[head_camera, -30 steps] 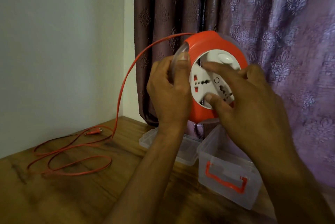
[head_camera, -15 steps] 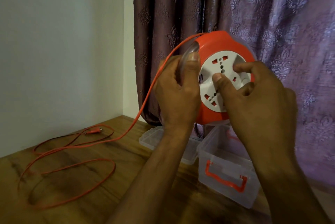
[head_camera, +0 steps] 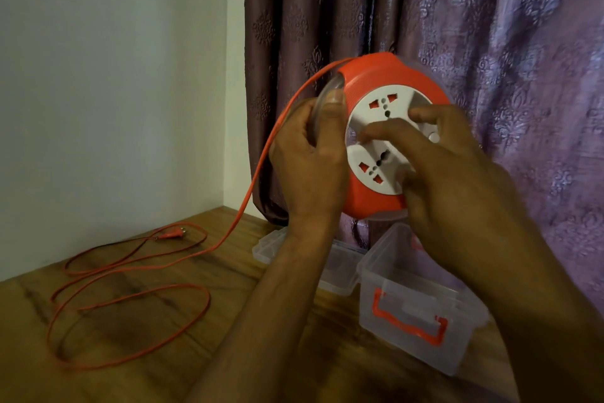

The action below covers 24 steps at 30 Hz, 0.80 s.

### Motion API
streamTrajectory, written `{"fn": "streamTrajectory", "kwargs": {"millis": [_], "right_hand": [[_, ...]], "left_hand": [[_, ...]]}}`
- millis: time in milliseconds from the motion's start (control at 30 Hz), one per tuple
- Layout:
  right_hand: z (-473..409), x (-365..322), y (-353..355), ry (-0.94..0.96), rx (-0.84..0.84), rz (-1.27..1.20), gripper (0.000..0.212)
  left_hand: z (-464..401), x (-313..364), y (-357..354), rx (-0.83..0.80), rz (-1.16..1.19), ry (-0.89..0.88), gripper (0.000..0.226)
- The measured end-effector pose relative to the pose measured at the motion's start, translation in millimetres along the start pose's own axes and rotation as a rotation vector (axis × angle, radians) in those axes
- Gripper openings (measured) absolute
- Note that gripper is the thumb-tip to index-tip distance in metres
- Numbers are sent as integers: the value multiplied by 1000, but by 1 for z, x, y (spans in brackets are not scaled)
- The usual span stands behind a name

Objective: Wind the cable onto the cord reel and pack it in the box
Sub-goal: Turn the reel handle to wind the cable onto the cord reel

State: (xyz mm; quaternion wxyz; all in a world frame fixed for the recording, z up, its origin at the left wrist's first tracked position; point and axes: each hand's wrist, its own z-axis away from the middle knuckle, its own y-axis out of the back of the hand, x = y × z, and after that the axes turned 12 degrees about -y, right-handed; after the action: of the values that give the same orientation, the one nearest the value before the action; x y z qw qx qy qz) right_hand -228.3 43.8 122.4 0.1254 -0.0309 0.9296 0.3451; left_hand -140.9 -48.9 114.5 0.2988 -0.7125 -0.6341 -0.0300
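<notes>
Since the earlier pictures the white socket face has turned round within the reel, and the slack on the table has redrawn itself into different loops.

Furthest left of the reel, the thin orange flat cable [head_camera: 137,298] lies in loose loops on the brown wooden table [head_camera: 108,379], its plug [head_camera: 173,234] near the wall; from there one strand rises slantwise to the reel's upper left edge. It looks limp and light, likely to kink or snag if pulled hard, so it is best guided by a loose hold near the reel.

The left hand [head_camera: 307,170] grips the reel's left side, thumb pressed on the clear rim. The round orange plastic cord reel with its white socket face [head_camera: 385,141] is held in the air above the box, face towards the camera, so its axle points roughly at the viewer. It looks rigid and smooth, probably light; the rim and the hub are the sound places to hold.

The right hand [head_camera: 454,180] lies across the socket face, fingers curled upon the hub as if turning it.

Below the reel on the table stand the clear plastic lid [head_camera: 336,268] and, to its right, the open clear plastic box with an orange handle [head_camera: 421,311].
</notes>
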Motion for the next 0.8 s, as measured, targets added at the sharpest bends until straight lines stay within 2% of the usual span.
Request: {"fn": "streamTrajectory", "kwargs": {"millis": [233,367,533,800], "right_hand": [[-3,5,-3,-22,1,44,70],[0,3,0,-21,13,7,54],[-1,8,-5,-45,22,15,68],[-2,10,-9,-70,62,41,53]], "left_hand": [[-1,-2,1,-40,4,31,26],[-2,-2,1,-48,-1,43,25],[-2,-3,0,-40,-11,53,28],[1,-6,-3,-39,-19,73,24]]}}
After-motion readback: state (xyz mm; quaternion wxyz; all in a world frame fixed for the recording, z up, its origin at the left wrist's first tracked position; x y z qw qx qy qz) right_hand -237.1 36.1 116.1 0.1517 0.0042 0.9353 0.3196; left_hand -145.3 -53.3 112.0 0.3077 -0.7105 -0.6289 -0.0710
